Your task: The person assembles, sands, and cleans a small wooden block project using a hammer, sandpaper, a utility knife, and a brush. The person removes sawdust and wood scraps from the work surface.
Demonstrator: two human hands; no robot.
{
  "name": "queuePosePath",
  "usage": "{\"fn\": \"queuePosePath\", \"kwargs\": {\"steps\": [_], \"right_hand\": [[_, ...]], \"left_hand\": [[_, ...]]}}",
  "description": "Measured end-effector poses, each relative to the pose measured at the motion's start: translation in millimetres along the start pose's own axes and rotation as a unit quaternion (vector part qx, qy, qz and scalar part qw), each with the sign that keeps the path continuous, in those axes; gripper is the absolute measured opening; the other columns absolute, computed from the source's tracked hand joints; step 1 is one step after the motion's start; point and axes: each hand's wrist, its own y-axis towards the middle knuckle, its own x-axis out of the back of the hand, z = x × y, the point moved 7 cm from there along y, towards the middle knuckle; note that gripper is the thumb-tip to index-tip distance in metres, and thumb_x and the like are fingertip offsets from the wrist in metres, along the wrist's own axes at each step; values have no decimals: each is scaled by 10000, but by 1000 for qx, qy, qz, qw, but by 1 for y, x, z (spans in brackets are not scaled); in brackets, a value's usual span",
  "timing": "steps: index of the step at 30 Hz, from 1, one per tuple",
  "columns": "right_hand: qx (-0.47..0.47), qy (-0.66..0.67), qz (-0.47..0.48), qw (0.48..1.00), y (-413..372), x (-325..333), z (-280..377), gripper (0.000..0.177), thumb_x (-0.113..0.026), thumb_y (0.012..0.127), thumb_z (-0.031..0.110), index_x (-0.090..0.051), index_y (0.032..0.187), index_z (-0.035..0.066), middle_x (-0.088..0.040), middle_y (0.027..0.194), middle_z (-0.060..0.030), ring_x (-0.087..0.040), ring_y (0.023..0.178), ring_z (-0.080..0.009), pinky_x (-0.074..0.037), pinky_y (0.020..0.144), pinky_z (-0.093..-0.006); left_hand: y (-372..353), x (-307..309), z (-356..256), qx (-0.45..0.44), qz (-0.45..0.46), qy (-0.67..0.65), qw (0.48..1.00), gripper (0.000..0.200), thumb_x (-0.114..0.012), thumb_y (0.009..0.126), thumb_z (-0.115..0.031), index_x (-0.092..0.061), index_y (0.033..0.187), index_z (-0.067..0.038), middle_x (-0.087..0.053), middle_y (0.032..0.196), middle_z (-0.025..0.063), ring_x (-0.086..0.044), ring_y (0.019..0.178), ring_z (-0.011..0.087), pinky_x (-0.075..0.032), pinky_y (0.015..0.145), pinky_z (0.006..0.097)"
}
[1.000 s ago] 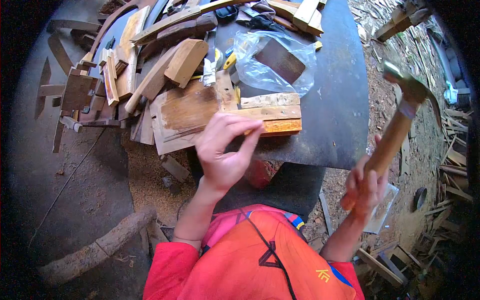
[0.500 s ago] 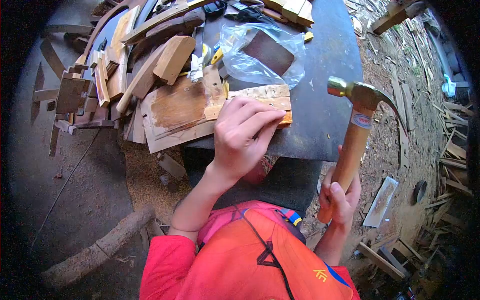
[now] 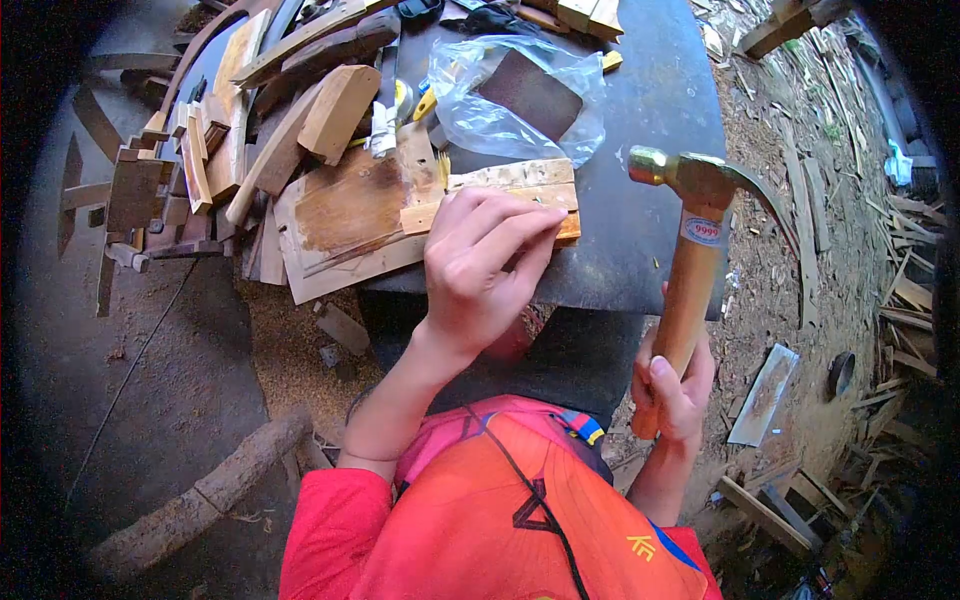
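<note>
My right hand [image 3: 676,388] is closed round the lower wooden handle of a claw hammer [image 3: 690,270]. The hammer stands raised, its metal head to the right of the work and its striking face turned left. On the near edge of the table, my left hand [image 3: 485,265] rests over a small stack of wooden strips [image 3: 520,178]. Its thumb and forefinger are pinched together above the right end of the stack. Whatever lies between those fingertips is too small to make out. Under the strips' left end is a flat wooden board [image 3: 350,215].
A clear plastic bag [image 3: 460,105] with a dark brown sheet [image 3: 530,85] lies behind the strips on the dark table [image 3: 660,110]. Shaped wood pieces [image 3: 338,115] pile up at left. A log [image 3: 200,500] lies on the floor; scraps litter the ground at right.
The hammer has shifted a little to the left, its head nearer the strips. My left hand keeps its pinch over the wood. The whole view has moved slightly.
</note>
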Motion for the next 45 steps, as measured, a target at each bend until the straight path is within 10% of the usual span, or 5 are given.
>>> {"fn": "queuePosePath", "kwargs": {"steps": [45], "right_hand": [[-51, -28, 16, 998, -7, 14, -31, 714, -758, 986, 200, -499, 1612, -25, -647, 979, -8, -601, 846, -99, -509, 775, -295]], "left_hand": [[-24, -6, -7, -49, 61, 106, 991, 372, -950, 786, 28, -878, 1120, -118, -799, 1213, 85, -706, 1231, 331, -570, 1060, 451]]}}
